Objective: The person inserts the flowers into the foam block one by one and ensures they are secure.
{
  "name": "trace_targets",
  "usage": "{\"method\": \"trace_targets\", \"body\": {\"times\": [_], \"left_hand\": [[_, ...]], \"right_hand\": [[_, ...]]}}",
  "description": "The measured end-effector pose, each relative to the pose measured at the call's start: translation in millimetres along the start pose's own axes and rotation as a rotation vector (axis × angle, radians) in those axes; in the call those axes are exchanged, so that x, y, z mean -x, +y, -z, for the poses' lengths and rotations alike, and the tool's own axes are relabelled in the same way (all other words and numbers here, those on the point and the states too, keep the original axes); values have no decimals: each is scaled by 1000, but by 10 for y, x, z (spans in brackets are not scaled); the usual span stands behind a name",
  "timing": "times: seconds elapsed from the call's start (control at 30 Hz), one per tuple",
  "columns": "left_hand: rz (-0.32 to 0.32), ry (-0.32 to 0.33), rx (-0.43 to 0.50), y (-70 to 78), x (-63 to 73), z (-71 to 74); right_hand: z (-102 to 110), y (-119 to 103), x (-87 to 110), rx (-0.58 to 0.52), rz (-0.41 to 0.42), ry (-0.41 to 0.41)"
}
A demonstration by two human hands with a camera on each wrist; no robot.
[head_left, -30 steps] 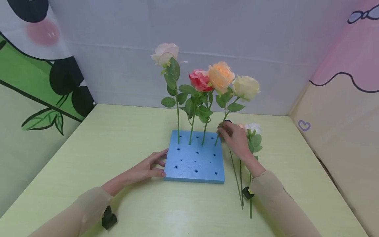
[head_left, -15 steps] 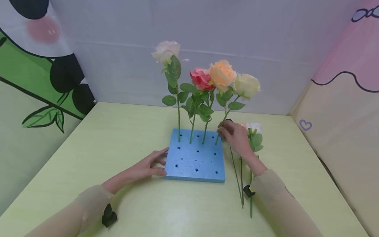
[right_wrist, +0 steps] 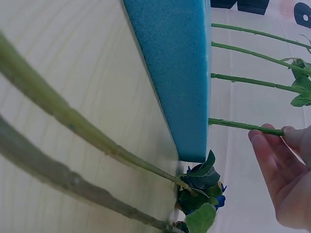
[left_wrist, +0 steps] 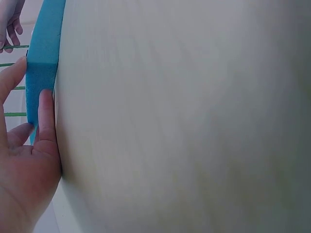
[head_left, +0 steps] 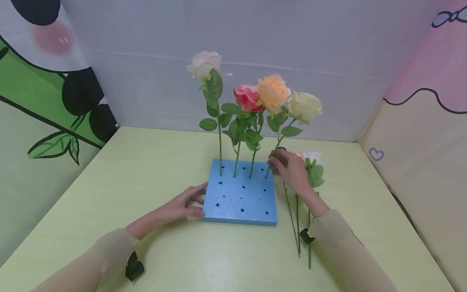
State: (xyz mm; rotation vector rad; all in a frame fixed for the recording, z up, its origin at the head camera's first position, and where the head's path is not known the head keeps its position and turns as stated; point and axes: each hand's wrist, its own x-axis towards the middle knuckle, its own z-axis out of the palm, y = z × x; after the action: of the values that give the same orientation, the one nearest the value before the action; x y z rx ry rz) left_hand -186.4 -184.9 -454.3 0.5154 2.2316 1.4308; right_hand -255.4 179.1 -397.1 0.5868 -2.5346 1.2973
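A blue foam board (head_left: 231, 191) dotted with holes lies flat on the table. Four stems would be several: along its far part stand a pale pink rose (head_left: 205, 65), a deep pink rose (head_left: 247, 97), a peach rose (head_left: 273, 93) and, rightmost, a leaning cream rose (head_left: 305, 107). Thumb and fingertips of my right hand (head_left: 293, 172) pinch the cream rose's stem (right_wrist: 233, 124) a little above the board, where the stem's lower end meets the foam. My left hand (head_left: 182, 205) rests against the board's left side, fingers spread and touching its edge (left_wrist: 43, 73).
Right of the board, under my right forearm, several loose flowers lie with stems toward me. A white rose (head_left: 313, 157) and a dark blue bloom (right_wrist: 221, 200) show among them. A cloth backdrop (head_left: 146, 89) rises behind the table (head_left: 157, 162).
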Motion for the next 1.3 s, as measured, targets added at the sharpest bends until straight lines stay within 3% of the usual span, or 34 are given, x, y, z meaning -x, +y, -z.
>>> {"method": "trace_targets", "body": {"times": [1.3], "left_hand": [[21,0,0,7,18,7]], "right_hand": [[-4,-5,10,-7,1,-6]]}}
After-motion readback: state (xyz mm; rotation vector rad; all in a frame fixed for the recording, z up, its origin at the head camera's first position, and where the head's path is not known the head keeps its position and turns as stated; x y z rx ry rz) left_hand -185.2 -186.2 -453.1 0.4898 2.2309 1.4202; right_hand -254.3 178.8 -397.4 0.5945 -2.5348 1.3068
